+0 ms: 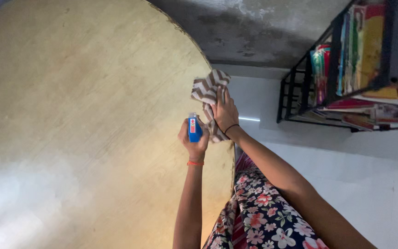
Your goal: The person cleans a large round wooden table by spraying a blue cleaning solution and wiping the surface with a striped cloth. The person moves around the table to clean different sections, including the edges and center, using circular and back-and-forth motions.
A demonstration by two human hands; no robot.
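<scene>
My left hand [192, 146], with an orange band at the wrist, is closed around a small blue spray bottle [194, 129] held over the rim of a large round tan table [84, 115]. Beside it, my right hand [225, 113], a thin black band at its wrist, presses a brown-and-white zigzag cloth [207, 90] against the table's edge. The cloth is bunched and partly hangs past the rim. The two hands are close together, almost touching.
A black metal shelf [328, 69] packed with colourful books stands at the right. Grey stained concrete floor [254, 32] lies beyond the table. A white wall surface [369, 175] runs along the right. My floral dress [263, 216] shows at the bottom.
</scene>
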